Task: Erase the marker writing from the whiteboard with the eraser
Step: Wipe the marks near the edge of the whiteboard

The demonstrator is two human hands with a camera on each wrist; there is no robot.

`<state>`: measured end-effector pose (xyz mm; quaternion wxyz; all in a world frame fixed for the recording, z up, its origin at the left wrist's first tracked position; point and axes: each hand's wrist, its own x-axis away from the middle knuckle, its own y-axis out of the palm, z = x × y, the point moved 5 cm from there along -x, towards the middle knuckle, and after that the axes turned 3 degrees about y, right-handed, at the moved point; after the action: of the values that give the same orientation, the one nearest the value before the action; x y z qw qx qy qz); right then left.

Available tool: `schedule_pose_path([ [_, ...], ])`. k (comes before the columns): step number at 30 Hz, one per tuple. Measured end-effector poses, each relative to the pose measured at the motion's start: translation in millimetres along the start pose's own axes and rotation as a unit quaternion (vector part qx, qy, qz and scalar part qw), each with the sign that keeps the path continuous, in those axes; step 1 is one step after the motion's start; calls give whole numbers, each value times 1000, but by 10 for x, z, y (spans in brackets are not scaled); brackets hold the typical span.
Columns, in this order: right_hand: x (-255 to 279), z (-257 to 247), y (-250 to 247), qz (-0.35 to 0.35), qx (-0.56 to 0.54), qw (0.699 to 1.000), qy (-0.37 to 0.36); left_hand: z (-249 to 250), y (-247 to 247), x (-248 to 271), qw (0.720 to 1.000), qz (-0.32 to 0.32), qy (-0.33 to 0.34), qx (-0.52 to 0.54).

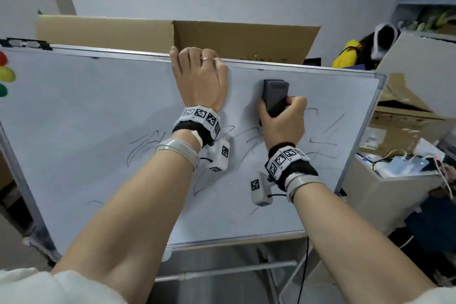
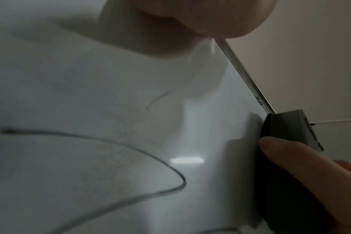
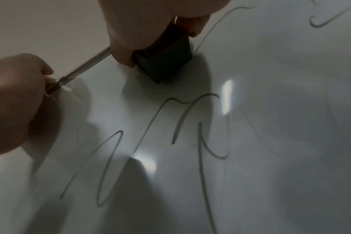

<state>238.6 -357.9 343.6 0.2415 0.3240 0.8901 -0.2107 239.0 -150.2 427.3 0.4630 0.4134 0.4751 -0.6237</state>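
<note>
A white whiteboard (image 1: 86, 111) in a metal frame stands tilted before me. Thin black marker writing (image 1: 153, 145) runs across its middle and right, also visible in the right wrist view as marker writing (image 3: 190, 120). My left hand (image 1: 199, 74) grips the board's top edge, fingers curled over the frame. My right hand (image 1: 283, 118) holds a dark grey eraser (image 1: 275, 96) flat against the board near the top, above the writing. In the wrist views the eraser (image 2: 287, 131) (image 3: 166, 60) presses on the board just below the frame.
Coloured round magnets (image 1: 5, 74) stick at the board's left edge. A large open cardboard box (image 1: 222, 37) stands behind the board. Cluttered boxes and cables (image 1: 399, 163) fill the right side. The board's metal stand (image 1: 222, 271) shows below.
</note>
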Motion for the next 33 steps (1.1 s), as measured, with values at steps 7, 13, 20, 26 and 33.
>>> schedule_pose_path([
  [7,63,16,58,9,-14,1000,2,-16,-94,-6,1000,7,5,11],
  [13,-37,36,21,-26,-19,999,-42,164,-14,23,999,0,-36,-29],
  [20,-385,283,-151,-96,15,990,-105,988,280,179,999,-30,-6,-9],
  [26,-894,999,-617,-34,-6,998,-47,1073,406,202,996,-20,-72,-57],
  [33,-822,878,-536,-75,-27,992,-101,1099,393,215,992,-50,-99,-60],
])
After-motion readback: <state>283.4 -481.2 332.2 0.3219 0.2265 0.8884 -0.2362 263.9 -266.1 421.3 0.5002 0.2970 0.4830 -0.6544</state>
